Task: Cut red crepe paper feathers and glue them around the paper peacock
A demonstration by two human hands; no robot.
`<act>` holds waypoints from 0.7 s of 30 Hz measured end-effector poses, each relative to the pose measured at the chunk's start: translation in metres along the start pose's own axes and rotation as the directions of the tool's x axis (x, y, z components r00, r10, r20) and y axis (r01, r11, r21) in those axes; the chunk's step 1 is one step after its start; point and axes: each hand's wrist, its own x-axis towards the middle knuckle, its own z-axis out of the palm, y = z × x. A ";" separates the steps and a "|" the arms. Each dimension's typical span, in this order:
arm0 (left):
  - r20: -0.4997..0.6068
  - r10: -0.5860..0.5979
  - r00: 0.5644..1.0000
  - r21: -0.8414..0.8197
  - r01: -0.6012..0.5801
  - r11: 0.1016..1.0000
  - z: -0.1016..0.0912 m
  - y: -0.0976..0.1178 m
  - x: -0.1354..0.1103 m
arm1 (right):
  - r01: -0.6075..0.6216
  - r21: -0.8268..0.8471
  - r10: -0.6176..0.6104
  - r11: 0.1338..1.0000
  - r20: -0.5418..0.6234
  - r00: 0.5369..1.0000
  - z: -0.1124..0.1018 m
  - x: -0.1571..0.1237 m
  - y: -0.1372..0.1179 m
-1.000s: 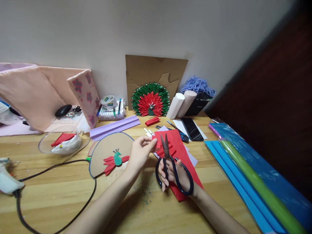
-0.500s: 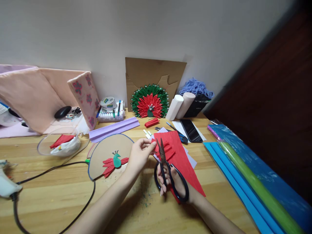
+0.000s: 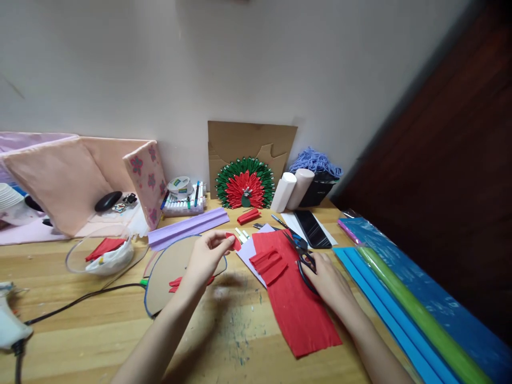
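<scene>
Head view. Clock directions run from the middle of the large red sheet, twelve toward the wall.

Item: red sheet [image 3: 300,314], lengthwise on the wooden tabletop [image 3: 224,352], crinkled, lower edge uneven.

Item: folded red piece [image 3: 269,265], resting on the sheet between ten and eleven o'clock.

Item: left hand [image 3: 206,255], at ten o'clock. Thumb and forefinger nearly meet, pinching a small red scrap [image 3: 234,242] above the table.

Item: right hand [image 3: 327,274], at two o'clock. Fingers curled about the black handles of the scissors [image 3: 307,268], which overlap the sheet's edge, blades toward ten to eleven o'clock.

Item: lilac paper [image 3: 248,252], partly beneath the sheet, ten to eleven o'clock; short pale sticks [image 3: 243,234] just beside.

Item: blue-edged cardboard disc [image 3: 170,262] with red cutouts [image 3: 175,285], ten o'clock, partly hidden by the left arm.

Item: rolled red piece [image 3: 248,215], eleven o'clock; behind it a red-and-green peacock [image 3: 246,184].

Item: phone [image 3: 312,229] on white paper, between twelve and one.

Item: green roll [image 3: 408,290] and blue rolls [image 3: 384,298], three o'clock.

Item: clear bowl [image 3: 75,261], between nine and ten, holding red material.

Item: white glue gun [image 3: 12,325], nine o'clock, at the frame's edge.
</scene>
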 end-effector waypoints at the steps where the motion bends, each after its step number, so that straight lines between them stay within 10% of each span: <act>1: 0.017 -0.014 1.000 -0.004 0.014 1.000 0.001 -0.001 -0.001 | 0.001 -0.041 -0.001 0.999 -0.009 1.000 0.003 0.002 0.004; 15: 0.108 0.042 0.993 0.153 -0.058 0.987 0.016 -0.032 -0.006 | 0.089 0.120 -0.064 0.989 -0.194 0.979 0.012 -0.003 -0.008; 21: 0.220 0.000 0.975 0.064 -0.015 0.998 0.030 -0.053 -0.008 | 0.040 0.823 -0.243 0.567 0.120 0.963 0.010 -0.035 -0.061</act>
